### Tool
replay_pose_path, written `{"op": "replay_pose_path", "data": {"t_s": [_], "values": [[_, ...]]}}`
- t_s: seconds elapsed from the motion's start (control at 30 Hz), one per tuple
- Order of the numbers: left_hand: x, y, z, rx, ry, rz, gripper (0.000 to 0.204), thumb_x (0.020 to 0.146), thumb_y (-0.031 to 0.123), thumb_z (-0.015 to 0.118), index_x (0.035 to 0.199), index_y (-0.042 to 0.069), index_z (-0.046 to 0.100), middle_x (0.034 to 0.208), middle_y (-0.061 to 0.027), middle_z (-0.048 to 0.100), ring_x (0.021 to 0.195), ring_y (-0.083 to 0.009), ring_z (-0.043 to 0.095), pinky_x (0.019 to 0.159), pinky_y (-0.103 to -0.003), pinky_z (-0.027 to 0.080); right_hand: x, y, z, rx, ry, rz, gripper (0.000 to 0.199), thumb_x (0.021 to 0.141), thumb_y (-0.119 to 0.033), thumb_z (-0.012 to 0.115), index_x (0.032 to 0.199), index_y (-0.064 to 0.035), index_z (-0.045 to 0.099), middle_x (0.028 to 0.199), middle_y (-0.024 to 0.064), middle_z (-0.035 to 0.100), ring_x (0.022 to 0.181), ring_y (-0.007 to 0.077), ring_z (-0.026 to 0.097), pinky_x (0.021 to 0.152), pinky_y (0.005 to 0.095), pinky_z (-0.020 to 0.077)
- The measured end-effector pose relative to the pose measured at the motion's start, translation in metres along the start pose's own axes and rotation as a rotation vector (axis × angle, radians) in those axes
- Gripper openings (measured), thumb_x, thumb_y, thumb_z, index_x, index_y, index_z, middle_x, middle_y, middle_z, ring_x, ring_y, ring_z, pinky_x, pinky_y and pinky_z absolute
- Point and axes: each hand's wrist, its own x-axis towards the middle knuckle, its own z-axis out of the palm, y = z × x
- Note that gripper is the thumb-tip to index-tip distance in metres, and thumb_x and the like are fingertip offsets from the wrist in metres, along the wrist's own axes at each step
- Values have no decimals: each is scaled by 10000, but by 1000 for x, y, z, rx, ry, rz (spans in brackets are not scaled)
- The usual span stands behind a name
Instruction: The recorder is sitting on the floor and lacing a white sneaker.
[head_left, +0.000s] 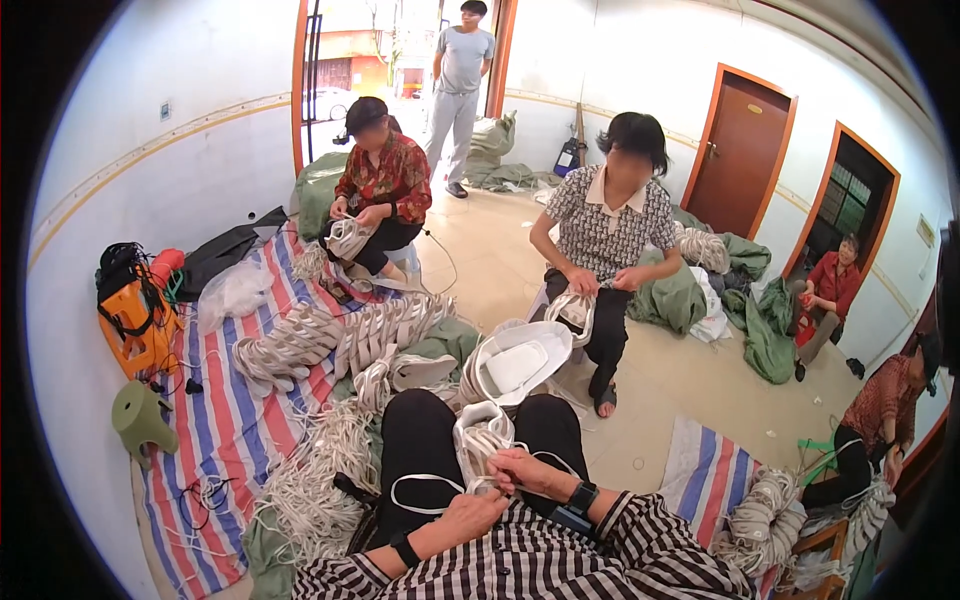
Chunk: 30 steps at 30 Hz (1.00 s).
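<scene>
I sit with black-trousered knees raised and a bundle of white cord loops (482,438) resting between them. My right hand (522,468) is closed on the lower end of the bundle, pinching its cords. Just below it, my left hand (466,512) grips a white cord loop (425,483) that trails over my left thigh. Both wrists carry dark bands, and striped sleeves cover my forearms.
A person in a patterned shirt (610,225) and a person in a red floral shirt (385,180) sit opposite, handling cord bundles. Finished bundles (340,335) lie on a striped sheet (225,400). Loose cords (315,475) pile at my left. Green sacks (675,295), an orange box (135,320) and doors surround us.
</scene>
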Motion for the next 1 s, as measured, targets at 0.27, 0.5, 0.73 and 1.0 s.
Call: {"op": "replay_pose_path", "data": {"t_s": [0.27, 0.5, 0.73, 1.0], "values": [[0, 3, 3, 20, 14, -10, 108, 771, 104, 601, 853, 73, 539, 840, -80, 538, 608, -259, 627, 469, -360, 498, -2, -4, 2, -15, 22, 24, 298, 991, -278, 477, 778, -72, 502, 606, -17, 458, 490, 105, 442, 485, 234, 387], [-2, 3, 4, -36, 78, 37, 124, 805, 99, 578, 922, 79, 540, 837, -83, 535, 630, -260, 624, 477, -355, 494, 3, 5, -6, -13, 24, 17, 292, 987, -272, 481, 792, -58, 515, 602, -13, 460, 480, 105, 435, 462, 233, 386], [0, -2, 15, 22, 32, 60, 310, 801, 112, 591, 1103, 149, 533, 854, -75, 540, 611, -229, 616, 453, -340, 481, 4, 2, -6, -25, 13, 33, 285, 984, -263, 483, 794, -53, 513, 608, -13, 454, 488, 107, 432, 468, 231, 382], [3, -2, 13, 68, -35, 77, 351, 777, 128, 621, 1120, 154, 551, 911, -70, 511, 640, -211, 621, 436, -326, 473, 3, 2, -7, -14, 9, 32, 291, 987, -275, 481, 796, -59, 522, 606, -21, 454, 498, 95, 428, 467, 226, 378]]}}
